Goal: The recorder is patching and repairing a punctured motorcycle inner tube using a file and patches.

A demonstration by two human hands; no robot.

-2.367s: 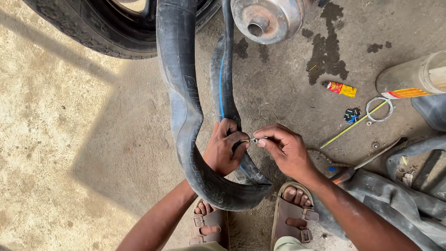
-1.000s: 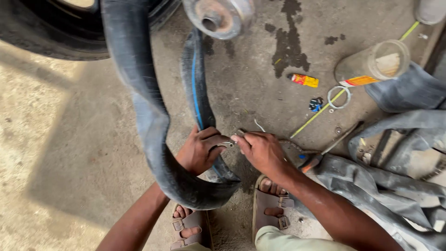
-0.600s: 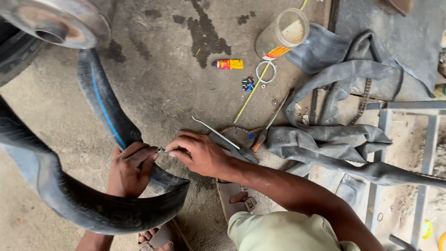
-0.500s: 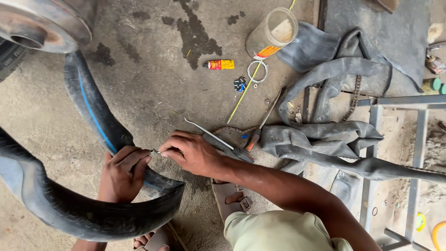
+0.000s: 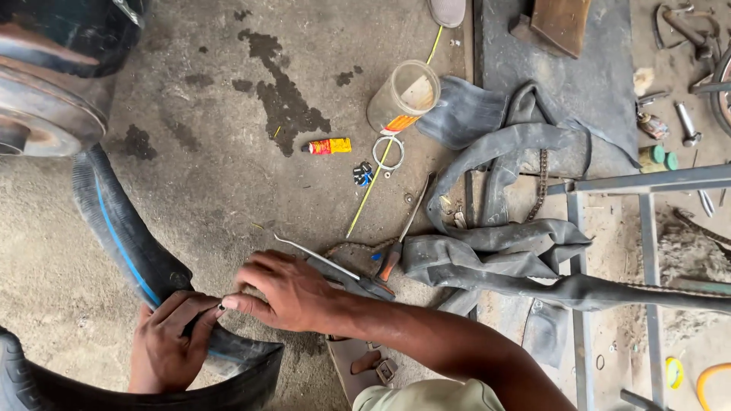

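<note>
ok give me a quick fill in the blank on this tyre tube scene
1. The left hand grips a black inner tube marked with a thin ____ stripe.
2. The right hand pinches something small against the ____.
3. The small tube lying near the clear plastic jar is red and ____.

Missing words: blue; inner tube; yellow

Even, soft daylight fills the sharp picture; shadows on the grey concrete floor (image 5: 228, 205) are faint, edges slightly bent.
</note>
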